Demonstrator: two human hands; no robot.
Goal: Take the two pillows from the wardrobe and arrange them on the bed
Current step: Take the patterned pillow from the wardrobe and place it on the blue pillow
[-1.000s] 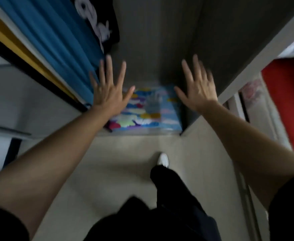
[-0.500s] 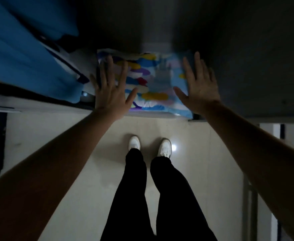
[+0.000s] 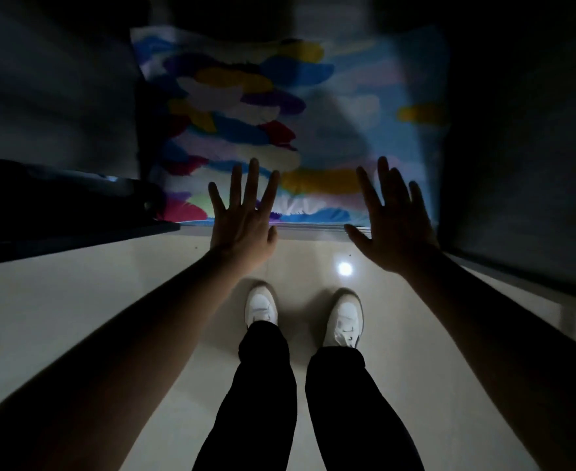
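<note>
Both hands reach toward the colourful pillow [image 3: 280, 107] lying in the dark wardrobe [image 3: 518, 130]. The left hand [image 3: 244, 219] and right hand [image 3: 393, 229] each show a spread, empty grip, above the pillow's near edge.

This looks like a bedroom or dressing corner in a home, seen in dim light. A wardrobe [image 3: 518, 147] with dark inner walls stands open at floor level, and a pillow [image 3: 331, 107] in a bright multicoloured cover lies in its bottom compartment. The floor [image 3: 75, 300] is pale, glossy tile that reflects a small lamp spot, and the person stands on it in white sneakers [image 3: 261, 309].
</note>
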